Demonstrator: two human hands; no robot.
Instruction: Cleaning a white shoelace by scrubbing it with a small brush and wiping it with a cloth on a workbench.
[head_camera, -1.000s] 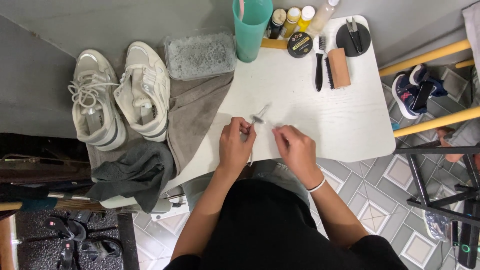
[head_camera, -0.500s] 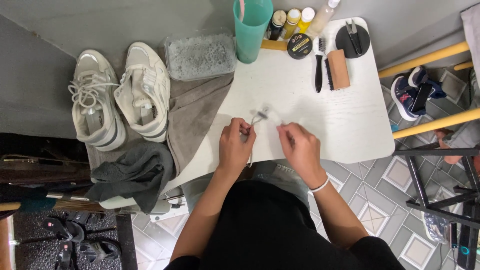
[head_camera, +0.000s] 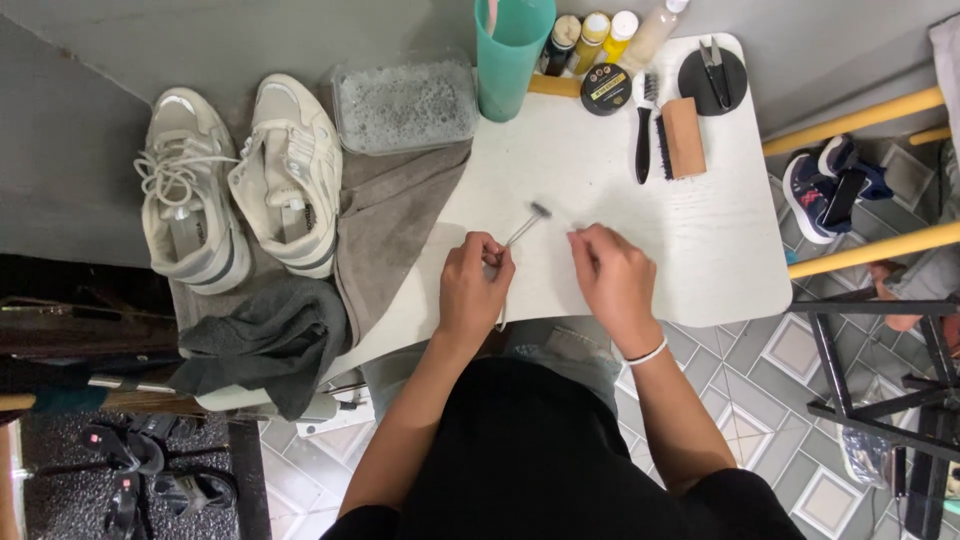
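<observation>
Head view: left hand (head_camera: 474, 290) grips small brush (head_camera: 524, 225) (right hand (head_camera: 612, 280) beside).

A white table (head_camera: 700, 250) is seen, with a teal cup (head_camera: 508, 55), yellow-capped bottles (head_camera: 605, 30), a black brush (head_camera: 643, 140), a tan block (head_camera: 685, 135) and a round black tin (head_camera: 605, 90) set on it. A pair of off-white sneakers (head_camera: 240, 180) striped in grey is shown on a brown-grey towel (head_camera: 390, 230), beside a dark grey cloth (head_camera: 270, 340) and a clear tub of white foam (head_camera: 405, 105). The floor (head_camera: 790, 400) is patterned in grey and white diamond tiles, and yellow bars (head_camera: 860, 115) are seen above navy shoes (head_camera: 830, 185).
</observation>
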